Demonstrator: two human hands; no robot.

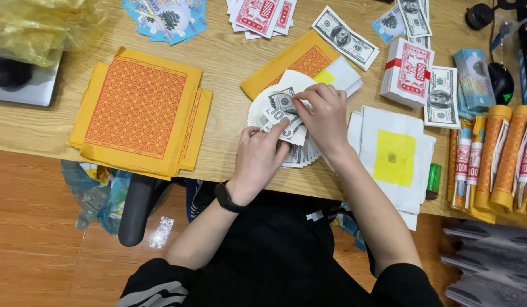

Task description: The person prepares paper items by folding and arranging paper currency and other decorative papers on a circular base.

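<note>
Mid-frame, left hand [262, 162] and right hand [325, 116] both pinch a fanned stack of banknote-style paper [286, 122]: light, floppy, slippery, best gripped at edges.

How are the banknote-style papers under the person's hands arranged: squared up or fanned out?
Fanned out: the banknote papers overlap in a round spread beneath both the left hand and right hand.

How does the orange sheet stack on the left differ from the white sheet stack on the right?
The orange sheet stack carries a dense red grid print; the white sheet stack is plain with one yellow square. The orange stack looks larger and lies untouched; the white one lies beside the right hand. Both lie flat on the wooden table.
</note>
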